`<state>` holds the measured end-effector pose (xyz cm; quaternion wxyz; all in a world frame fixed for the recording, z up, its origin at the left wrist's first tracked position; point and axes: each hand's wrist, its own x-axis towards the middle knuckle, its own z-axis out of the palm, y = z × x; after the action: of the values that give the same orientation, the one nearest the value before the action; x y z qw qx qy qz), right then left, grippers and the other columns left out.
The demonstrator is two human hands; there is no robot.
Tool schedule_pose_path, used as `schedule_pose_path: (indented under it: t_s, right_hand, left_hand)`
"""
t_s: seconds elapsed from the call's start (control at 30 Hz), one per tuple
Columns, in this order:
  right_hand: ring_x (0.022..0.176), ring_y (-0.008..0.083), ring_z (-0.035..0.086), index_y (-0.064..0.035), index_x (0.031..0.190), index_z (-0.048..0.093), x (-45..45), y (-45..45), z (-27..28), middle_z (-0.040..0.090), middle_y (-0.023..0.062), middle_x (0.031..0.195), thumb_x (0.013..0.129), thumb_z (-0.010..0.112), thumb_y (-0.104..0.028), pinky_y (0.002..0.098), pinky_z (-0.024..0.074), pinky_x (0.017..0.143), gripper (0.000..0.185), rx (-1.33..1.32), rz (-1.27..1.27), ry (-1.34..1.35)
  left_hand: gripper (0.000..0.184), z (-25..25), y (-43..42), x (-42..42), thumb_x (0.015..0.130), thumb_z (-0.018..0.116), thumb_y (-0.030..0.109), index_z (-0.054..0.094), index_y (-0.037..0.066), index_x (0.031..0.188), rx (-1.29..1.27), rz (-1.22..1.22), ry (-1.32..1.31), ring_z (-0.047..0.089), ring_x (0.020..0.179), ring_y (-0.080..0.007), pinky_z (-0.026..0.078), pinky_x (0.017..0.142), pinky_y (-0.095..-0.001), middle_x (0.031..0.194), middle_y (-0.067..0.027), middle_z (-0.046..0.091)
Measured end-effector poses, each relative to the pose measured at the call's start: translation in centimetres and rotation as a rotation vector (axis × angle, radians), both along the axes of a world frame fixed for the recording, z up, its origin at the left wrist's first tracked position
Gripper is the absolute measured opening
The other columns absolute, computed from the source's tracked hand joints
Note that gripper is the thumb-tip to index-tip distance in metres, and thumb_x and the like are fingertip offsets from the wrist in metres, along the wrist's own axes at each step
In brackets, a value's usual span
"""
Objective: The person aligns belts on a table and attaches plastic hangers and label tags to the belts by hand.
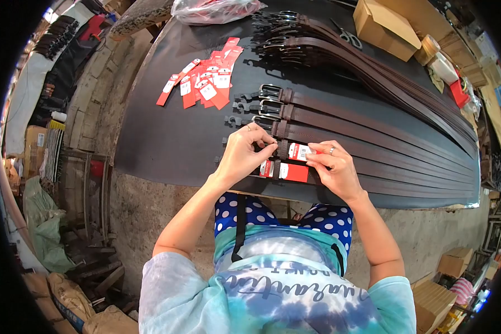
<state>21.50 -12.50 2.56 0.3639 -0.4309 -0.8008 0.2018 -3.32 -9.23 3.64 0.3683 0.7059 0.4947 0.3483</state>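
Observation:
Dark brown leather belts (pixel 339 119) lie side by side on the black-topped table, metal buckles (pixel 270 91) to the left. My right hand (pixel 334 167) pinches the end of a red-and-white barcode tag (pixel 299 151), which lies along one belt beside its keeper loop (pixel 283 149). My left hand (pixel 246 155) is closed over the buckle end of that belt, thumb and forefinger meeting beside the loop; what they grip is hidden. On the nearest belt another red tag (pixel 294 172) passes by a loop, just below my hands.
A pile of red tags (pixel 209 83) lies at the back left of the table (pixel 161 139). Behind it is a plastic bag (pixel 214 11). More belts (pixel 328 44) are heaped at the back, near scissors (pixel 348 36) and a cardboard box (pixel 387 28).

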Motion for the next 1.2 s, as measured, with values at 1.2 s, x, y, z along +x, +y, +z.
schedule_pose_path:
  t_s: [1.2]
  right_hand:
    - [0.095,0.0291,0.063,0.0006,0.091,0.073,-1.4,0.8,-0.9,0.070,0.0130,0.103,0.071,0.074,0.003,0.0355,0.0536,0.080,0.020,-0.012,0.045,0.071]
  left_hand:
    - [0.015,-0.4,0.7,-1.1,0.076,0.076,0.009,0.073,0.003,0.090,0.017,-0.179,-0.016,0.065,0.082,-0.0160,0.049,0.070,-0.0276,0.095,-0.0052,0.073]
